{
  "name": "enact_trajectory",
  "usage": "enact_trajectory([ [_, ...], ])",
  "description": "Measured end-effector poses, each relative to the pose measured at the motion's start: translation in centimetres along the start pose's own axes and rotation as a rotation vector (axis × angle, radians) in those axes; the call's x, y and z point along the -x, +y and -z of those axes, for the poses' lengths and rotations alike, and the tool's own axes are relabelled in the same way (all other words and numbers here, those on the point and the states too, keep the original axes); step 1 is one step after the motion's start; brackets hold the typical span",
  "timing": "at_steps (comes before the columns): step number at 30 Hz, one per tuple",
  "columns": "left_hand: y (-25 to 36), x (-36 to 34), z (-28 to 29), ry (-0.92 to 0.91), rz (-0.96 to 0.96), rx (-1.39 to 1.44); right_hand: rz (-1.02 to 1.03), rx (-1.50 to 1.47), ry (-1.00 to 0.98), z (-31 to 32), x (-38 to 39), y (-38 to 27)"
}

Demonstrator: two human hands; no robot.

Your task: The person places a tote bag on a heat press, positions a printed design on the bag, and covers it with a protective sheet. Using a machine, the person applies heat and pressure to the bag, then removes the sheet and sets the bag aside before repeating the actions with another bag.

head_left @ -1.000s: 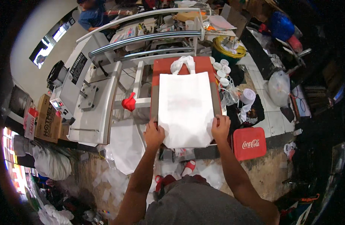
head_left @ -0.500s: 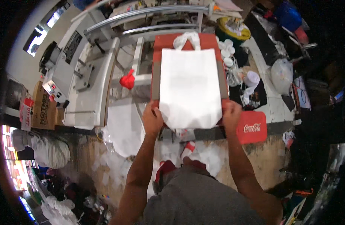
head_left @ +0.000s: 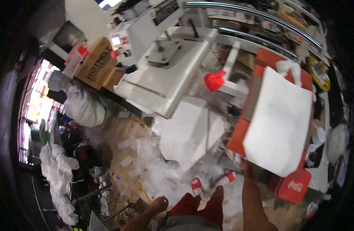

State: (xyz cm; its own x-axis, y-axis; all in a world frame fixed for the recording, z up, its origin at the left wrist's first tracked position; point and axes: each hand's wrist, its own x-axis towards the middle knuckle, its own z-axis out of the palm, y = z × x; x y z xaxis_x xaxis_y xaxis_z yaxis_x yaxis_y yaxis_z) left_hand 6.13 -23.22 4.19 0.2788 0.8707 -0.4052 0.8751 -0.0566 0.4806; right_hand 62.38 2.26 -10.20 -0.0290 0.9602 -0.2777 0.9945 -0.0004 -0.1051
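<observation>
A white tote bag point(head_left: 280, 123) lies flat on the red board point(head_left: 238, 140) at the right, its handles point(head_left: 290, 70) bunched at the far end. The near end of the bag hangs a little past the board. By that near edge is my right hand point(head_left: 245, 167), its fingers blurred and partly hidden at the board's underside, so I cannot tell whether it grips anything. My left hand point(head_left: 159, 204) hangs low over the floor, away from the bag, fingers curled in with nothing visible in them. Left of the board stands a white heat press machine point(head_left: 169, 77) with a lit control box.
A red cloth point(head_left: 214, 81) hangs on the white frame beside the board. Below it sits a large white sheet-like piece point(head_left: 188, 131). White scraps and a yellow cord point(head_left: 144, 192) litter the floor. A red stool point(head_left: 294, 186), a cardboard box point(head_left: 94, 63) and a white sack point(head_left: 84, 106) stand around.
My view has swung left, so the board and bag now appear farther right and tilted. My left hand has left the board's near corner and dropped low; my right hand has shifted along the near edge.
</observation>
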Motion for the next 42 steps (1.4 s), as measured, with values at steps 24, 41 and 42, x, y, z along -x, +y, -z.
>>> enact_trajectory([
  [24, 2.4, -0.2, 3.4, -0.086, 0.392, 0.223, -0.172, 0.091, 0.186, 0.3, 0.6, 5.0],
  [41, 39.7, -26.0, 15.4, -0.527, -0.347, 0.271, 0.020, -0.972, 0.031, 34.6, 16.0, 1.9],
  [42, 41.9, -27.6, 17.7, -0.496, -0.209, 0.117, -0.022, -0.929, 0.171, 37.2, 15.2, 4.0],
])
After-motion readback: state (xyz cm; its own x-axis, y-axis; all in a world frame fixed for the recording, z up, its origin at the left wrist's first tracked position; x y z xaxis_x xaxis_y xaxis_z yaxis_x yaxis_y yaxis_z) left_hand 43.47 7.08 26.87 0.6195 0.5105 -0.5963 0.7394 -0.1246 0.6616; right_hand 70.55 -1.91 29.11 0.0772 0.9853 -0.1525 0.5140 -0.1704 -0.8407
